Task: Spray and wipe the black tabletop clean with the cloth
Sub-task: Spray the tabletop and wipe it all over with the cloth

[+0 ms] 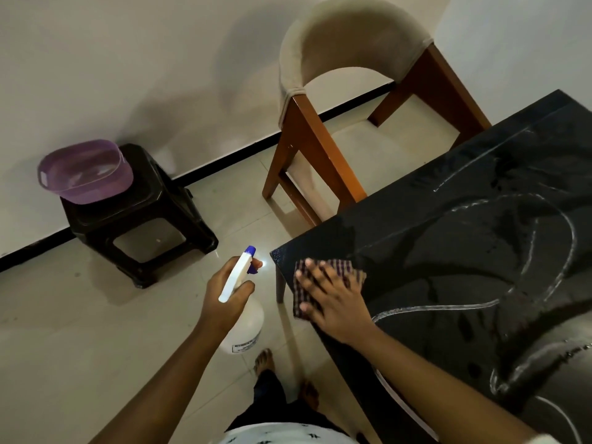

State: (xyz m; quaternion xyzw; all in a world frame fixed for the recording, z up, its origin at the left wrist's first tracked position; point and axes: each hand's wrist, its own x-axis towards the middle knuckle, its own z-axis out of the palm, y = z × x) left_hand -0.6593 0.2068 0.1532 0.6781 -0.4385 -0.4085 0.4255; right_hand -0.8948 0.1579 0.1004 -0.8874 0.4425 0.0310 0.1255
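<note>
The right hand [333, 299] presses flat, fingers spread, on the cloth [347, 269] at the near corner of the tabletop [464, 251]. The left hand [224, 296] grips the bottle [245, 328] by its neck, over the floor just off that corner. Wet patches and curved streaks cover the top, so spraying looks done and wiping seems about midway.

Glossy black worktop [464, 251], streaked wet; woven checked cloth [344, 269]; smooth white plastic spray bottle [246, 328]; translucent purple plastic basin [85, 171]; shiny dark stool [141, 213]; varnished-wood, matt plush chair [352, 36]; glossy floor tiles [80, 331].
</note>
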